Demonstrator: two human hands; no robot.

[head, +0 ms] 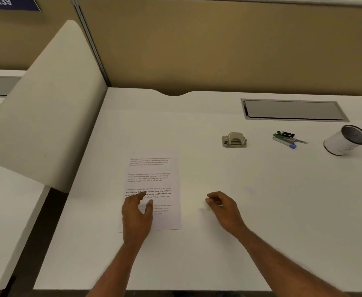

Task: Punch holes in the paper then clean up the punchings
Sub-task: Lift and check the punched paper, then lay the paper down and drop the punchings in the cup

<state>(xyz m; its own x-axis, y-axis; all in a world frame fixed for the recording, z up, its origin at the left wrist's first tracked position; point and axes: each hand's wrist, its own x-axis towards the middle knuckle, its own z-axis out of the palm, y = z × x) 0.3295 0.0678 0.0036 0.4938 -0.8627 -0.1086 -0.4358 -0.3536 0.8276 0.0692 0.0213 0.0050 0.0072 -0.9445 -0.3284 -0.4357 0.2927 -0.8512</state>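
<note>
Punching not begun: printed white paper sheet point(154, 183) is covered by spread left hand point(136, 213).
Beige metal hole punch point(234, 139), right of it, is to be fetched by loosely curled, empty right hand point(223, 207).

White desk point(197, 254) with paper point(154, 174), hole punch point(234, 140), pens point(287, 139), cup point(345, 139)

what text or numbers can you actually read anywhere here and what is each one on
"139": white digits on the blue sign at top left.
"a slower pace, it is centered" and "bonds, local traditions, and": bold lines on the paper; its other paragraphs are too small and blurred to quote.
The hole punch, pens and cup show no readable text.
</note>
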